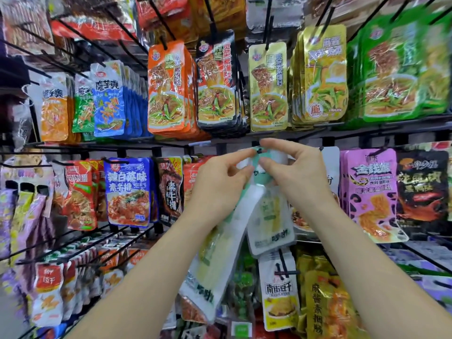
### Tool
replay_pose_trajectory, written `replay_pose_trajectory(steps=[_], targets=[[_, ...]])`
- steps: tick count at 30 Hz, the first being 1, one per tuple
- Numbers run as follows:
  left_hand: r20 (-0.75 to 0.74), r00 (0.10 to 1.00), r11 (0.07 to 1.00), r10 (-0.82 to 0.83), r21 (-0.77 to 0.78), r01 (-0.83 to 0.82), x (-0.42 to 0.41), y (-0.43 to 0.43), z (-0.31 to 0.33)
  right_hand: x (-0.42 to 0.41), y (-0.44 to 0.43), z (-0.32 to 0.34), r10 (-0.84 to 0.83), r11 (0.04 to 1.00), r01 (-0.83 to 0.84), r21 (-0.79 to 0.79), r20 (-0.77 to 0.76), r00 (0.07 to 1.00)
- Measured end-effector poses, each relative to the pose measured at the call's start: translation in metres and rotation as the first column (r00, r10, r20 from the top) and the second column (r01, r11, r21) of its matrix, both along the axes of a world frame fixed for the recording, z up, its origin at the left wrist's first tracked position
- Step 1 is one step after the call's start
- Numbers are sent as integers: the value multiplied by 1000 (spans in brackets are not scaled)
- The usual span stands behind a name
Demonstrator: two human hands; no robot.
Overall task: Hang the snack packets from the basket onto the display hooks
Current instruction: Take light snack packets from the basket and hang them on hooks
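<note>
Both my hands are raised at the middle row of the display rack. My left hand (220, 182) grips a bunch of white-and-green snack packets (215, 260) that hang down and tilt to the left. My right hand (291, 172) pinches the teal top of a white-and-green packet (270, 223) right at the tip of a black display hook (259, 150). The hook's tip sits at the packet's hang hole. The basket is not in view.
Black wire hooks full of snack packets surround my hands: orange (168, 86), black (216, 79) and gold (267, 89) ones above, a blue one (128, 189) to the left, a pink one (373, 192) to the right. Long bare hook rods (73, 243) stick out at lower left.
</note>
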State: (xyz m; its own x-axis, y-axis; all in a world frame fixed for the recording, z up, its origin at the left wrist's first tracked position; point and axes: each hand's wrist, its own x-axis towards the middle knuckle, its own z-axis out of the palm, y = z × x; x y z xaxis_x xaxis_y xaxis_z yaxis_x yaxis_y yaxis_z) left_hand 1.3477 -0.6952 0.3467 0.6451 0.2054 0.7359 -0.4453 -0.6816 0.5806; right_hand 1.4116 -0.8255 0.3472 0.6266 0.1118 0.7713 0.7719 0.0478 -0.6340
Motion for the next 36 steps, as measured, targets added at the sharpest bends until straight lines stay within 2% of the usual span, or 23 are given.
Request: replay_pose_trajectory(steps=[7,14,16,20,25,28,33,34,36], targets=[[-57,998,1000,19,19,-18,5,-4,5,2,-1,1,5,999,-5,-32,-17,1000],[-142,989,999,-34,-41,29,4,-5,12,8,-12,-2,62,977,-75,-199,-70,996],[-172,983,998,-57,-51,49,1,-6,16,7,-14,-2,24,970,-22,-241,7,1000],[-198,978,998,-62,-29,58,-5,-9,23,4,-16,0,-29,950,107,-294,260,965],[-232,969,995,-89,-68,76,-3,-10,20,6,-17,-4,-144,882,283,-378,357,923],[-224,967,991,-119,-87,102,3,-8,18,7,-18,-7,-221,842,402,-361,448,866],[-242,949,975,-201,-141,170,9,-4,12,4,-17,-10,-307,808,540,-235,615,726],[-255,947,978,-196,-125,169,9,-4,12,3,-16,-10,-285,816,518,-257,601,747],[-276,943,981,-184,-109,159,12,-4,12,2,-14,-10,-216,846,405,-347,473,854]])
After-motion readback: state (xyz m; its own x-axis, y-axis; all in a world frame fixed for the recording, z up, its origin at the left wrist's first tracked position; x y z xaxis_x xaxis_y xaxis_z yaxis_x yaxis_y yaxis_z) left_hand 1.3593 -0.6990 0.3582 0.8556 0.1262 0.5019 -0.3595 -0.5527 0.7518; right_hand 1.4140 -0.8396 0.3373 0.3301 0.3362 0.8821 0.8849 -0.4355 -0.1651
